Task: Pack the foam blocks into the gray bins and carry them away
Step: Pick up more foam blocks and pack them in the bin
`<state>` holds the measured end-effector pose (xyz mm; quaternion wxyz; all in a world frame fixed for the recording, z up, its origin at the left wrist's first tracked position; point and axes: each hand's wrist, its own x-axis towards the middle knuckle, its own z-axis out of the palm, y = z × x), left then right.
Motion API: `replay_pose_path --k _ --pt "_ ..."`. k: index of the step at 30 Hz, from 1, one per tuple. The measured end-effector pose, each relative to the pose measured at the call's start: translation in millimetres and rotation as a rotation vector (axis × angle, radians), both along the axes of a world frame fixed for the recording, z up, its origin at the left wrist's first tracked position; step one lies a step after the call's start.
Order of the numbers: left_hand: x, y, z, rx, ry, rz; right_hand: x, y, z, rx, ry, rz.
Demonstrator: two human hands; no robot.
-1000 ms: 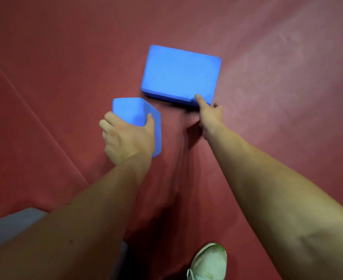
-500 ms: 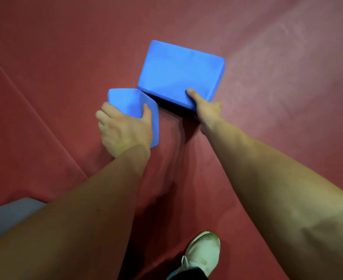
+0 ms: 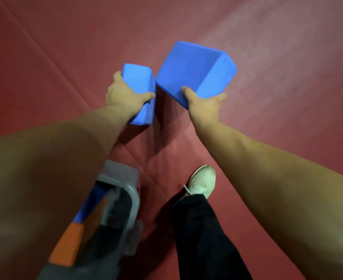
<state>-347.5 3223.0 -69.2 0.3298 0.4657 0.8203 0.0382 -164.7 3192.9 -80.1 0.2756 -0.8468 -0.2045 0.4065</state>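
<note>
My left hand (image 3: 124,96) grips a blue foam block (image 3: 141,83) held on end above the red floor. My right hand (image 3: 205,106) grips a second blue foam block (image 3: 193,71) by its near corner, tilted up off the floor; its edge nearly touches the first block. A gray bin (image 3: 130,184) stands below my left forearm at the lower left, with a blue block (image 3: 89,207) and an orange block (image 3: 67,247) inside it, partly hidden by my arm.
The red mat floor (image 3: 277,77) with seams spreads all around. My own leg in a black trouser (image 3: 203,229) and a white shoe (image 3: 203,180) stand just right of the bin.
My right hand has lifted and tilted the second block off the floor. Both blocks now hang in the air, and the view has pulled back, bringing the gray bin and my leg into sight.
</note>
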Motion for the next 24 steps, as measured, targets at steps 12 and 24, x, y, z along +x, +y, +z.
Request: replay_pose_path --k 12,24 --pt "-158.9 -195.5 157.8 0.243 -0.353 0.108 -137.8 -171.2 181.8 0.123 -0.126 0.025" --pt "-237.9 -339.9 218.2 0.139 -0.277 0.001 -176.6 -299.3 227.2 -0.018 -0.295 0.382"
